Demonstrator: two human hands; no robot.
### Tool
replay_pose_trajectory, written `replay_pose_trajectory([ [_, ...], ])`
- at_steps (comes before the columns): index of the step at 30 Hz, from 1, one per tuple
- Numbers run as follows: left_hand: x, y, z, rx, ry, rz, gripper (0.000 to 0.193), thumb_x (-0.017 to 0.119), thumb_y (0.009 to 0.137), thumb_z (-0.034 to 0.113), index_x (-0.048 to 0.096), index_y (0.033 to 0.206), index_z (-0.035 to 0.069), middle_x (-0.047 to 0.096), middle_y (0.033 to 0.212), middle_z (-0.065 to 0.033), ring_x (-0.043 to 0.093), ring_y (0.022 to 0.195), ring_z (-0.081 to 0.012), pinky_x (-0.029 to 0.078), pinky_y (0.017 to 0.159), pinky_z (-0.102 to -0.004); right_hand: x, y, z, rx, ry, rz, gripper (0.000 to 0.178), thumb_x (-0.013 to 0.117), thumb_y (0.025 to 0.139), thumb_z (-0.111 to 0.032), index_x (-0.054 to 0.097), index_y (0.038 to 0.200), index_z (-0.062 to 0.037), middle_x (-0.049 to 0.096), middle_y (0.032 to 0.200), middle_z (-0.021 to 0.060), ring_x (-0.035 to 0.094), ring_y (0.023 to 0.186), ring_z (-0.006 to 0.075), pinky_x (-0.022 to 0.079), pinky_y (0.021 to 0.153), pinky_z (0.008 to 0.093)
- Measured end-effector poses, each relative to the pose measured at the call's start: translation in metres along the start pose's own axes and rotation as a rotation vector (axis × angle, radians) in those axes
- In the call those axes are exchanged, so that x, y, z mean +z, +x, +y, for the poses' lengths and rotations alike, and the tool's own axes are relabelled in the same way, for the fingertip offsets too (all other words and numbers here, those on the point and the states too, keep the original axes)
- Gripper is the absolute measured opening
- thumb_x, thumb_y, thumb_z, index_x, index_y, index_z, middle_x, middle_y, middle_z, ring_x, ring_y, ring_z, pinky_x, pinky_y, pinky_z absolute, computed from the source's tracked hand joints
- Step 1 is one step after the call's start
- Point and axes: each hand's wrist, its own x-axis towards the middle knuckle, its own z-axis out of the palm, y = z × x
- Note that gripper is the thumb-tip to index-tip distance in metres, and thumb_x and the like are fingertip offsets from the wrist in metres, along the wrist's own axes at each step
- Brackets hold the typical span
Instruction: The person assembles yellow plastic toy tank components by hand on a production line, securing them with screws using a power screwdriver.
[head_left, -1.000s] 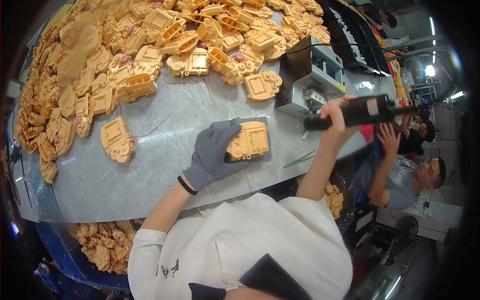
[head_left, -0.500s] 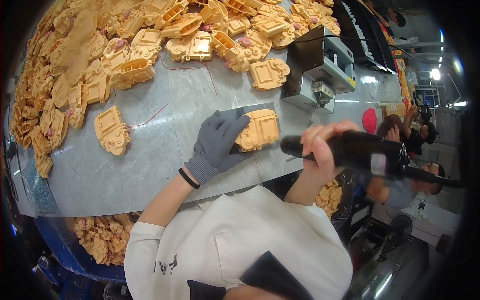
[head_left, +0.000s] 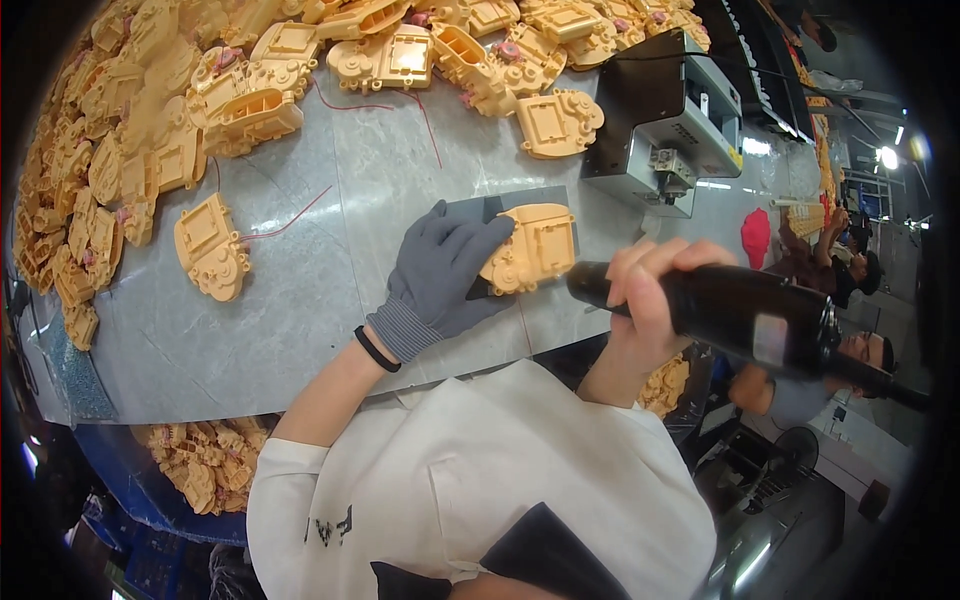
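My left hand (head_left: 440, 268), in a grey knit glove, is closed on the left side of a yellow-orange plastic housing (head_left: 540, 247). The housing lies face up on a dark grey pad (head_left: 548, 196) on the table. In my bare right hand (head_left: 648, 300) is a black electric screwdriver (head_left: 745, 312), its cable running off to the right. The tool's front end points left and sits at the housing's lower right corner. Whether its bit touches a screw cannot be seen.
A large heap of similar housings (head_left: 150, 110) covers the table's far and left side. One single housing (head_left: 212, 248) with a red wire lies left of my glove. Ahead right stands a screw feeder (head_left: 665, 125). A blue bin (head_left: 110, 470) sits below the front edge. Other people work at right.
The whole view has shifted slightly. The screwdriver's front end has come a little closer to the housing's right edge. Both hands keep their hold.
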Motion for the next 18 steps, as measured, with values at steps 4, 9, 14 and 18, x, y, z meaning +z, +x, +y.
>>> replay_pose_trajectory([
  [4,0.002,0.002,-0.001,-0.013,0.02,-0.009,0.076,0.077,0.059,0.034,0.045,0.124,0.012,0.056,0.103,-0.0044,0.051,0.092,-0.0242,0.035,0.097,-0.0466,-0.002,0.002,0.004,-0.005,-0.025,-0.022,0.037,0.061,0.071,0.008,0.038,0.097,-0.0051,0.049,0.063,0.0058,0.046,0.048,0.0138,0.044,0.048,0.0271],
  [9,0.003,0.001,-0.002,0.002,0.038,-0.003,0.077,0.077,0.059,0.034,0.044,0.125,0.011,0.057,0.106,-0.005,0.052,0.094,-0.0249,0.032,0.1,-0.0474,0.001,-0.001,0.002,0.027,-0.053,-0.014,0.04,0.061,0.069,0.01,0.038,0.099,-0.0054,0.048,0.062,0.0054,0.046,0.048,0.0138,0.044,0.049,0.0276],
  [14,0.001,-0.001,-0.002,-0.039,0.027,-0.05,0.083,0.082,0.053,0.032,0.046,0.123,0.007,0.055,0.116,-0.006,0.052,0.098,-0.0263,0.032,0.1,-0.0491,-0.02,0.004,0.004,-0.014,0.147,-0.01,0.042,0.055,0.07,0.007,0.039,0.107,-0.0033,0.047,0.061,0.0044,0.048,0.049,0.0148,0.044,0.053,0.0306],
  [18,0.002,-0.002,0.003,-0.018,0.023,-0.01,0.083,0.082,0.053,0.032,0.045,0.124,0.006,0.056,0.114,-0.0076,0.052,0.097,-0.0273,0.032,0.1,-0.0489,-0.07,0.055,-0.029,-0.255,0.12,0.308,0.041,0.051,0.072,-0.001,0.04,0.112,-0.003,0.047,0.064,0.0033,0.047,0.051,0.0142,0.04,0.058,0.031],
])
